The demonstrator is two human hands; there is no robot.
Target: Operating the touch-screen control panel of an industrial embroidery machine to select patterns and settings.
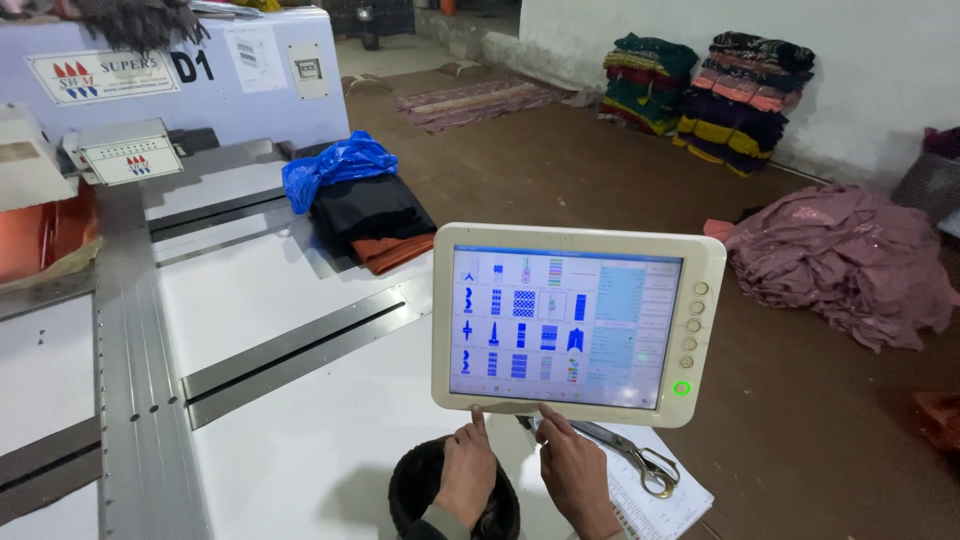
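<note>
Two index fingertips are pressing at the lower bezel of the control panel (578,322), a cream touchscreen unit that is standing upright at the near edge of the white machine table (300,440), with its screen showing a grid of small blue pattern icons. We are holding our left hand (467,470) with the forefinger extended up to the bottom frame and the other fingers curled in; our right hand (575,470) is doing the same just beside it, forefinger out, rest folded, neither one pinching anything. Judging risk: the fingertips are sitting close to the lowest icon row, so a slip upward could be selecting the wrong pattern; the round buttons (692,325) and green lit switch (682,388) on the right bezel are lying near enough for a stray knuckle. Scissors (632,455) are resting on a printed sheet (655,500) directly under the right wrist, blades toward the panel, so a dropped hand could be catching them or pushing sheet and scissors off the table corner. A dark round container (410,480) is sitting under the left wrist. Room is opening leftward across the table, past the metal rails (290,350); folded dark cloth with a blue bag (335,165) is lying well apart. Rightward, the edge is dropping to brown floor with a pink fabric heap (850,260).
</note>
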